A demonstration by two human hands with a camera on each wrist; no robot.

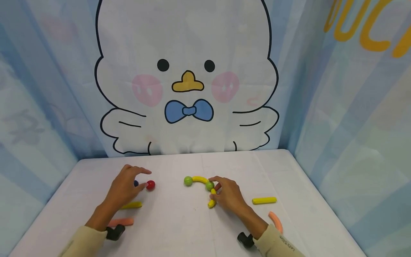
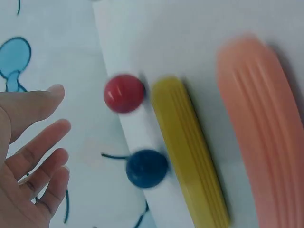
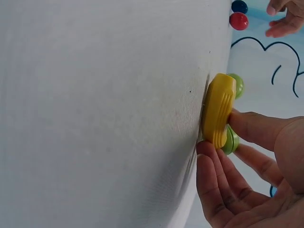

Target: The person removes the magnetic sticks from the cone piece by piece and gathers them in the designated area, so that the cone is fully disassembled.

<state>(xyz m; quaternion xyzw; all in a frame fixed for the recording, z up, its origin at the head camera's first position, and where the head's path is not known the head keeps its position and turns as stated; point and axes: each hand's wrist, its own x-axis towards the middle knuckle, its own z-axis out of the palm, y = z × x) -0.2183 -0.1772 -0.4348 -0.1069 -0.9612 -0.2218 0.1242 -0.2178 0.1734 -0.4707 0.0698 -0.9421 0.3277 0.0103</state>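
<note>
My right hand point(image 1: 229, 194) pinches a short curved yellow stick point(image 1: 212, 203) between thumb and fingers, low over the white table. One end of the stick meets a green ball point(image 1: 209, 185). From that ball a second curved yellow stick point(image 1: 199, 179) arcs left to another green ball point(image 1: 188, 181). My left hand point(image 1: 125, 185) hovers with thumb and fingers apart, holding nothing. Its thumb overlaps a red ball point(image 1: 151, 185) in the head view, while in the left wrist view that ball stands apart from the hand. A dark blue ball point(image 2: 147, 168) sits beside the red one.
Under the left arm lie a straight yellow stick point(image 1: 132, 205) and a salmon stick point(image 1: 123, 222). On the right are another straight yellow stick point(image 1: 264, 200) and a curved salmon stick point(image 1: 275, 221). A curtain with a printed bird point(image 1: 186, 135) hangs behind the table point(image 1: 173, 232).
</note>
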